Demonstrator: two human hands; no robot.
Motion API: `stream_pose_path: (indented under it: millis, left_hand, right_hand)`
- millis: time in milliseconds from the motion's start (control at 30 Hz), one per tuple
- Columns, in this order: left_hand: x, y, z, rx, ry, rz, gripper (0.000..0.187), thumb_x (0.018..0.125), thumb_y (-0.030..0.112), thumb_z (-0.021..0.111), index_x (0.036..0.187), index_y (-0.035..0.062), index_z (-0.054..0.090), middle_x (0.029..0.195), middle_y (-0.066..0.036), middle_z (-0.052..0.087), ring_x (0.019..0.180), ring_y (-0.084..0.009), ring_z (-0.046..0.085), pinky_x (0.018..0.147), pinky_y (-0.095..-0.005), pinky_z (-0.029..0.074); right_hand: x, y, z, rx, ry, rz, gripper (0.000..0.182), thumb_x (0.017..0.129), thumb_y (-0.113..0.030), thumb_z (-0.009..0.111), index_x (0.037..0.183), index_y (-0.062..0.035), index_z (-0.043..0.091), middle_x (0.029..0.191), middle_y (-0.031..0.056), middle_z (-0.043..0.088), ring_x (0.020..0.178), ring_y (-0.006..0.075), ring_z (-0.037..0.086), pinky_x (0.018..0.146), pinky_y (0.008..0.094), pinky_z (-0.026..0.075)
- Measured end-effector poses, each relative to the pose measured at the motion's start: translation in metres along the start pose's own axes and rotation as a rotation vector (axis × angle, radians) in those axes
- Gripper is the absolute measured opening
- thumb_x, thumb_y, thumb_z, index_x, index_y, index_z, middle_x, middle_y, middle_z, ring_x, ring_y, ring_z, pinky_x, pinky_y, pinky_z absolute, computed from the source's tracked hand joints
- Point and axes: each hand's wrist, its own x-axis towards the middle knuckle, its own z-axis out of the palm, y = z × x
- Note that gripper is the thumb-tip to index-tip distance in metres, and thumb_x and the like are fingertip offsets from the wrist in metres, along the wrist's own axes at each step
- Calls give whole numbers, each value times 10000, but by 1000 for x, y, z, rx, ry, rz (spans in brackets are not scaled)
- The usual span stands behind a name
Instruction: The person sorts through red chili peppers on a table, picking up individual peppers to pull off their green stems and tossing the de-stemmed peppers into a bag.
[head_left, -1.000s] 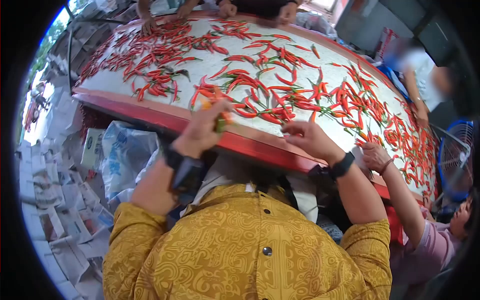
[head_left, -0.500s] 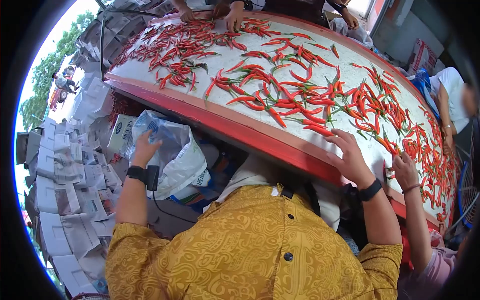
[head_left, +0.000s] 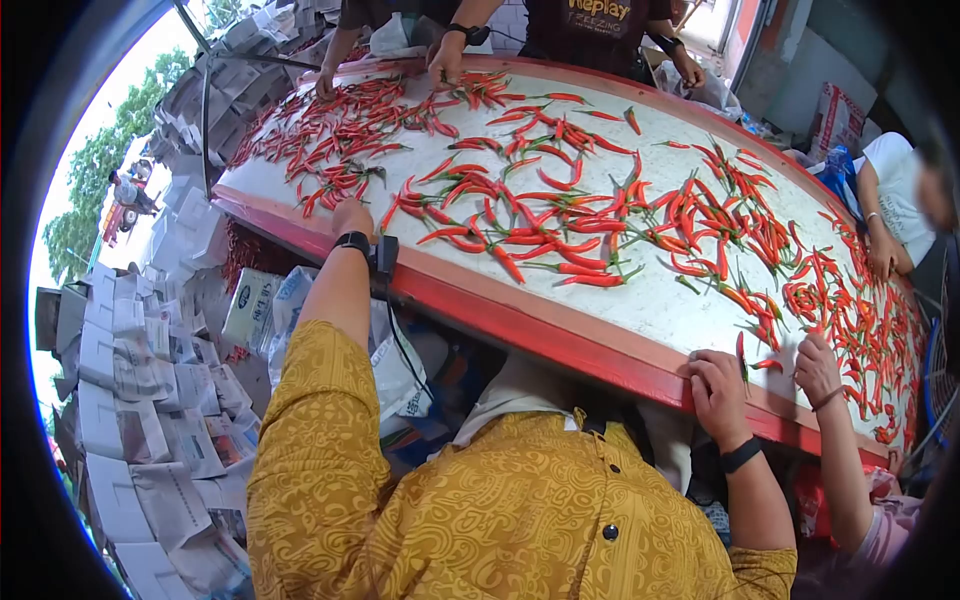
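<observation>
Many red chili peppers [head_left: 560, 240] with green stems are spread over a white-topped table [head_left: 440, 160] with a red rim. At the near left edge, my left hand [head_left: 352, 218] reaches onto the rim beside a cluster of chilies; its fingers are mostly hidden behind the hand. My right hand [head_left: 718, 392] rests on the near rim further right, fingers bent over the edge. Just beyond it a single red chili [head_left: 741, 350] lies on the white surface. Dark bands circle both my wrists, and a small black device with a cable hangs at the left one.
Close by on the right is another person's hand [head_left: 818, 368] at the chilies. Across the table, a co-worker's hand [head_left: 446, 66] touches the pile. A person in white [head_left: 895, 190] sits at the far right. Plastic bags [head_left: 400, 370] and stacked newspaper-covered boxes [head_left: 160, 400] stand on the left.
My left hand has moved from above the plastic bag up and right to the table edge. My right hand has come down onto the rim, its spread fingers now bent.
</observation>
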Motion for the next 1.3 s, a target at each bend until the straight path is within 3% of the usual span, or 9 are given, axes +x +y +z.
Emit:
stream_pose_path:
  millis: [200, 400, 433, 500, 567, 667, 867, 1133, 1300]
  left_hand:
    - [-4, -15, 9, -85, 7, 92, 250, 780, 186, 568, 911, -2, 669, 921, -229, 659, 929, -375, 632, 813, -424, 496]
    - [-99, -34, -75, -726, -294, 203, 227, 763, 207, 557, 631, 21, 559, 563, -50, 467, 553, -162, 462, 498, -326, 326]
    - [-107, -65, -60, -537, -251, 675, 191, 767, 126, 558, 593, 50, 532, 551, -42, 425, 523, -164, 438, 477, -333, 326]
    - [-129, -117, -52, -184, -428, 973, 139, 738, 71, 595, 607, 45, 558, 587, -66, 507, 551, -234, 506, 522, -365, 412]
    - [-182, -122, -63, -221, -683, 431, 110, 721, 134, 655, 723, 24, 647, 692, -101, 617, 633, -244, 585, 586, -355, 463]
    - [-220, -104, -72, -4, -522, 395, 254, 723, 201, 696, 870, -6, 681, 786, -129, 664, 711, -198, 625, 653, -322, 490]
    - [-286, 89, -143, -580, -629, 572, 250, 804, 172, 670, 960, -23, 659, 836, -102, 668, 752, -136, 611, 694, -301, 486]
    - [-315, 338, -19, -607, -121, 1268, 237, 793, 83, 616, 1026, 47, 630, 1010, -180, 587, 963, -317, 580, 835, -376, 473]
    - [-294, 378, -47, -434, -227, 1128, 154, 778, 87, 630, 921, 38, 596, 908, -141, 562, 913, -320, 560, 808, -398, 452]
  right_hand:
    - [-14, 14, -14, -38, 25, -17, 118, 769, -34, 587, 882, -12, 610, 988, 125, 604, 938, 319, 550, 842, 401, 454]
    - [-32, 36, -34, 3, 53, -19, 108, 785, -52, 591, 885, -17, 610, 963, 123, 601, 920, 320, 550, 828, 405, 451]
    - [-36, 42, -38, -5, 53, 4, 108, 785, -52, 591, 885, -17, 610, 963, 123, 601, 920, 320, 550, 828, 405, 451]
    - [-44, 57, -42, 38, -7, -3, 130, 787, -74, 596, 906, -24, 614, 992, 128, 598, 947, 330, 539, 853, 411, 441]
    - [-44, 78, -48, -1, -150, 6, 241, 786, -96, 602, 1021, -43, 607, 1107, 139, 572, 1047, 342, 503, 921, 414, 417]
    - [-24, 107, -62, -301, -38, -77, 399, 785, -118, 615, 1175, -70, 552, 1263, 142, 497, 1175, 350, 430, 996, 414, 379]
    - [-13, 98, -99, 120, -202, 85, 247, 832, -177, 581, 1018, -24, 636, 873, 152, 663, 812, 325, 628, 758, 389, 495]
    - [-82, 129, -81, 258, -332, 106, 237, 835, -89, 619, 1042, 26, 620, 894, 163, 653, 802, 250, 643, 749, 326, 509]
    - [-100, 134, -177, 268, -265, 187, 246, 831, -80, 621, 1047, 37, 607, 922, 156, 647, 825, 238, 639, 749, 325, 508]
